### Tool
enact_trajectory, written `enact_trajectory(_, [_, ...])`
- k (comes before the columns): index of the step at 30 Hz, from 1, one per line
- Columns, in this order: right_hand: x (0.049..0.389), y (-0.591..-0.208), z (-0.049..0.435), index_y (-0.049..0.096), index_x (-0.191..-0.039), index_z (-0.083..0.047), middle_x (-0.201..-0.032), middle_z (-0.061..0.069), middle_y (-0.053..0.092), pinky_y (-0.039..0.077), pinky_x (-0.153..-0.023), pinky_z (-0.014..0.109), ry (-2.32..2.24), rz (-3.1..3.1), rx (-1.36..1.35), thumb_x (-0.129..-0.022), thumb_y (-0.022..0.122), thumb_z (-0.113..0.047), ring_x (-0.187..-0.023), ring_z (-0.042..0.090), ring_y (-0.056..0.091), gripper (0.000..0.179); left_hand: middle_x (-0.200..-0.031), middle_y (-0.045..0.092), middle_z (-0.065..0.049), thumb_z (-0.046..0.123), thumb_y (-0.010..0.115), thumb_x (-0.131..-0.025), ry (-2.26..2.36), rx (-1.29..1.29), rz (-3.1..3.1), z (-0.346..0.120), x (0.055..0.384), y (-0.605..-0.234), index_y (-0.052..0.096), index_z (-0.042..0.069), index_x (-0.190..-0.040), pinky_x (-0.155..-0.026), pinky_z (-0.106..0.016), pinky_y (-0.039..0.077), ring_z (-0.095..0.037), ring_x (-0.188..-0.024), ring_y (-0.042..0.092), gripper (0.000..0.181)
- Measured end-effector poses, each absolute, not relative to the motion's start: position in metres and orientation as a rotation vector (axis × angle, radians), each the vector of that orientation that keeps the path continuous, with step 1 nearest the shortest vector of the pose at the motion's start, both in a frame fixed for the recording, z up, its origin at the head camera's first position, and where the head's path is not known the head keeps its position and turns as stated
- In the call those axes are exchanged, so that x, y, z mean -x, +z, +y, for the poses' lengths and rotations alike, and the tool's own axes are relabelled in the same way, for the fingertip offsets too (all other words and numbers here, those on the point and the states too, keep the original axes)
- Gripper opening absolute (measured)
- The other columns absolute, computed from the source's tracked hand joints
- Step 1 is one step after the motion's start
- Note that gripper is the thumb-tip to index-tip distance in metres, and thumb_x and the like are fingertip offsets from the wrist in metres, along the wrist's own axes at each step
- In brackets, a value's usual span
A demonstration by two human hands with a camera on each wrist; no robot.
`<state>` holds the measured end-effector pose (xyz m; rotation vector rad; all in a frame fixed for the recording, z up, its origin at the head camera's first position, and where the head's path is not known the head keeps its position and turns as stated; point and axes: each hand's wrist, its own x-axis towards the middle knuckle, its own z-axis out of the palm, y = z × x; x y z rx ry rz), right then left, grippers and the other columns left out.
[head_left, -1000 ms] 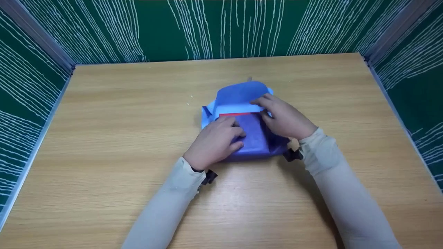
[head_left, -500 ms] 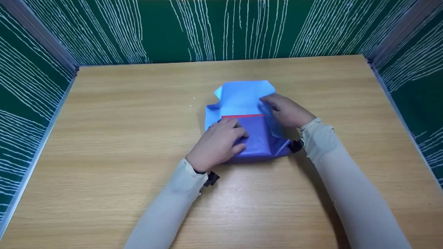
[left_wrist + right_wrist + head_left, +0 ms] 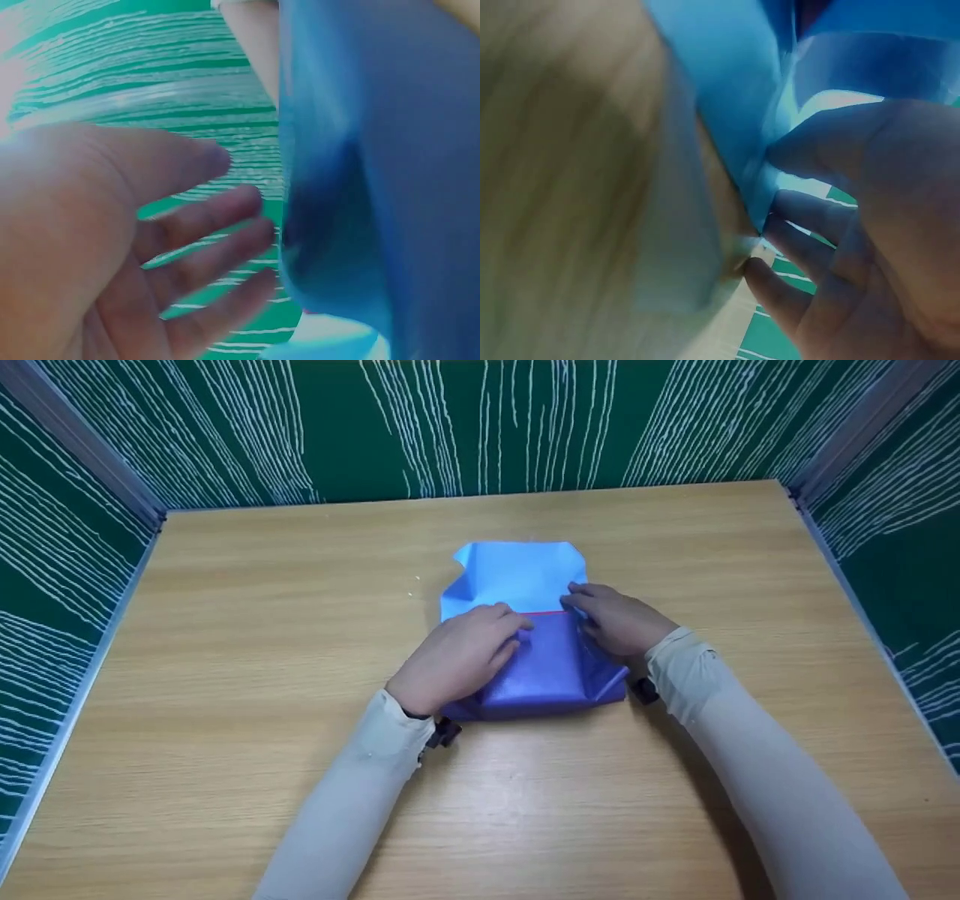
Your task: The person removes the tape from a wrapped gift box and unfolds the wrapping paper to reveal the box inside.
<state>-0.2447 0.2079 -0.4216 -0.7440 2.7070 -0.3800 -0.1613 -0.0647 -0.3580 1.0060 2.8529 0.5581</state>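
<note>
A boxy parcel sits on the table, partly covered in wrapping paper (image 3: pixel 536 660) that is purple-blue outside and light blue inside. A light blue flap (image 3: pixel 525 574) of the paper stretches away at the far side. Along its base shows a thin red strip (image 3: pixel 551 613) of what lies inside. My left hand (image 3: pixel 461 656) is over the parcel's left side; in the left wrist view its fingers are spread, apart from the paper. At the right edge my right hand (image 3: pixel 619 619) pinches the paper's side fold (image 3: pixel 761 180) between thumb and fingertips.
The parcel stands on a wooden table (image 3: pixel 262 660). Green walls with white streaks (image 3: pixel 345 435) enclose its back and sides. A few tiny white scraps (image 3: pixel 414 585) lie left of the parcel.
The far flap, bent over toward me a second ago, now lies back with its light blue side showing. My right hand moved off it to the right edge; my left hand shifted slightly left.
</note>
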Motion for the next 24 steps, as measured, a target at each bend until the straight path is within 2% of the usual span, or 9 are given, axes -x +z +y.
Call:
enact_trajectory(5, [0.244,-0.422,0.211,0.043,-0.157,-0.008,-0.167,0.019,0.029,0.026,-0.121,0.058,-0.419,2.695,0.749,-0.108,0.048,-0.012,-0.154,0.041,0.026,0.049,-0.131,0.064,-0.001,0.020,0.040,-0.112,0.710,-0.882,2.826,-0.080,0.186,-0.360,0.061,0.017,-0.138,-0.106,-0.033,0.049,-0.013,-0.120,0.059,0.034])
enact_trajectory(9, [0.243,-0.422,0.214,0.043,-0.158,-0.011,-0.168,0.016,0.028,0.024,-0.122,0.057,-0.437,2.685,0.734,-0.109,0.045,-0.013,-0.155,0.039,0.024,0.048,-0.138,0.060,-0.001,0.012,0.039,-0.111,0.808,-0.783,2.762,-0.094,0.207,-0.370,0.060,0.017,-0.139,-0.110,-0.035,0.046,-0.015,-0.129,0.056,0.035])
enact_trajectory(16, [0.243,-0.420,0.214,0.040,-0.160,-0.017,-0.170,0.010,0.024,0.022,-0.122,0.057,-0.464,2.652,0.654,-0.110,0.043,-0.013,-0.157,0.037,0.019,0.050,-0.144,0.057,0.002,0.008,0.040,-0.109,0.861,-0.713,2.632,-0.100,0.229,-0.387,0.062,0.020,-0.139,-0.114,-0.038,0.042,-0.018,-0.136,0.051,0.039])
enact_trajectory(20, [0.242,-0.420,0.214,0.043,-0.158,-0.012,-0.168,0.015,0.027,0.025,-0.121,0.058,-0.454,2.670,0.719,-0.108,0.045,-0.007,-0.155,0.039,0.023,0.051,-0.147,0.054,0.000,0.008,0.042,-0.108,0.832,-0.699,2.624,-0.101,0.238,-0.396,0.061,0.018,-0.141,-0.117,-0.037,0.038,-0.017,-0.139,0.047,0.040])
enact_trajectory(24, [0.242,-0.419,0.215,0.045,-0.157,-0.010,-0.167,0.017,0.029,0.026,-0.121,0.058,-0.457,2.680,0.747,-0.106,0.047,-0.005,-0.154,0.040,0.024,0.051,-0.151,0.050,-0.001,0.012,0.049,-0.107,0.800,-0.618,2.625,-0.107,0.243,-0.404,0.059,0.020,-0.143,-0.119,-0.040,0.035,-0.020,-0.143,0.043,0.038])
